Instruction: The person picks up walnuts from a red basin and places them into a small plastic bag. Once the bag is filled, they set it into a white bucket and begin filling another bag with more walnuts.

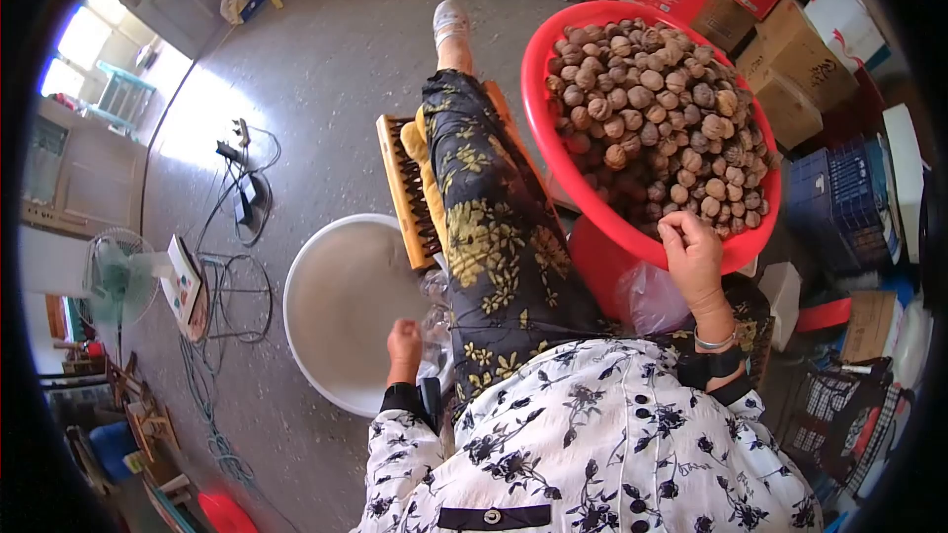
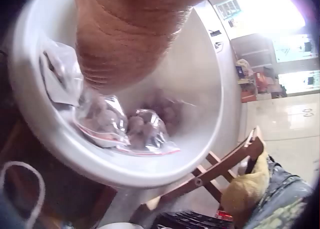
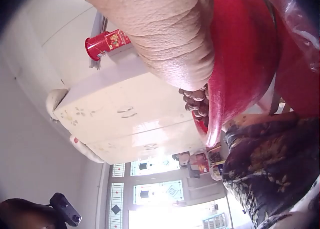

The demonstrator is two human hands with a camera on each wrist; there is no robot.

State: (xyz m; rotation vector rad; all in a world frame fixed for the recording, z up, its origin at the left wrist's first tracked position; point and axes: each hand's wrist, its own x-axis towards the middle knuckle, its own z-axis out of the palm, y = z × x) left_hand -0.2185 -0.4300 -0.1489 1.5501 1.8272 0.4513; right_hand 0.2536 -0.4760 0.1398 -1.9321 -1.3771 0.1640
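In the head view, walnuts (image 1: 642,99) are heaped in a large red basin (image 1: 541,143) on the person's right. The right hand (image 1: 694,255) is at the basin's near rim with its fingers bent over the nearest walnuts; I cannot tell what they hold. On the other side is a white tub (image 1: 296,321). The left hand (image 1: 403,347), its fingers bent, is over the tub beside clear plastic bags. In the left wrist view, zip bags with walnuts (image 2: 147,131) lie inside the tub below the hand, whose fingers are out of sight.
A clear plastic bag (image 1: 652,298) hangs below the red basin's rim. A wooden folding chair (image 1: 403,227) stands by the leg. Cables (image 1: 237,188) and a fan (image 1: 118,276) are on the left. Cardboard boxes (image 1: 790,59) and a blue crate (image 1: 839,202) are stacked on the right.
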